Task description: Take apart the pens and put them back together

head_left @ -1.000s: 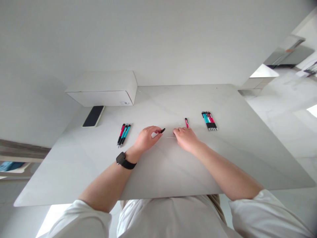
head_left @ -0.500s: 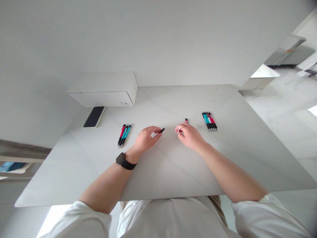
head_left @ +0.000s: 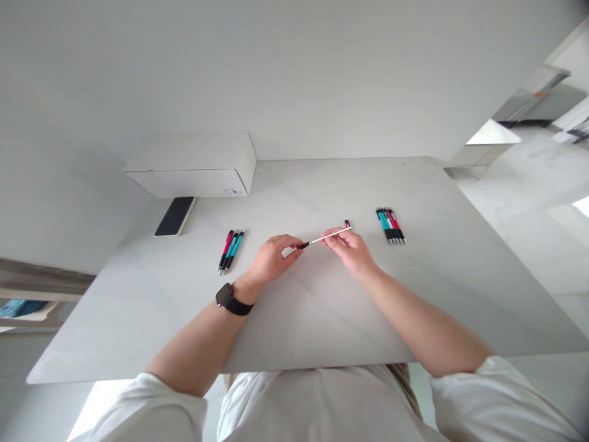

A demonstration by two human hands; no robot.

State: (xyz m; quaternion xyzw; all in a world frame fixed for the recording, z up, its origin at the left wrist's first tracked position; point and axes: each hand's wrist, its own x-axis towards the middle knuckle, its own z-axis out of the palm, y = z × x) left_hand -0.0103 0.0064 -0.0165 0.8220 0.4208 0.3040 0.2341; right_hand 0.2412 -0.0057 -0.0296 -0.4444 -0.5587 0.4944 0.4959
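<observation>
My left hand pinches a short black pen grip section between thumb and fingertips. My right hand pinches a thin white pen refill. The refill's left end meets the black section, and its other end sticks out past my right fingers; whether the tip is inside the section I cannot tell. Just behind my right hand lies a red and black pen barrel, partly hidden by the fingers. Red and turquoise pens lie to the left of my left hand. Further right, several red and turquoise pens lie in a row.
A white box stands at the back left against the wall. In front of it lies a phone with a dark screen. The pale tabletop runs out to its front edge near my body.
The refill has swung into line between my hands, and its left end has come to the black section. My right hand has turned and shifted slightly left; my left hand has barely moved.
</observation>
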